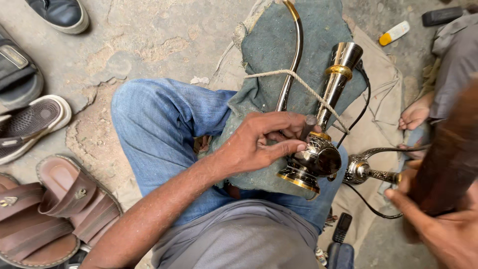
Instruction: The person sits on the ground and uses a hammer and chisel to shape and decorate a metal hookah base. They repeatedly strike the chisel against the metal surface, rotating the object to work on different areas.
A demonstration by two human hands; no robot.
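Your left hand [259, 142] pinches a small punch against the engraved brass vessel [311, 162] roped to your knee, your right hand [438, 219] grips a wooden mallet [450, 154]; engraving looks well advanced, unfinished.

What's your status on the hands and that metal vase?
Left hand gripping engraved metal vase on knee. Right hand holding wooden block beside it. Rope crosses vase neck.

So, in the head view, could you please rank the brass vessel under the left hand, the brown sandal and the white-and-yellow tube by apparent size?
1. brown sandal, though nearness to the camera may flatter it
2. brass vessel, held by the left hand
3. white-and-yellow tube, clearly smallest
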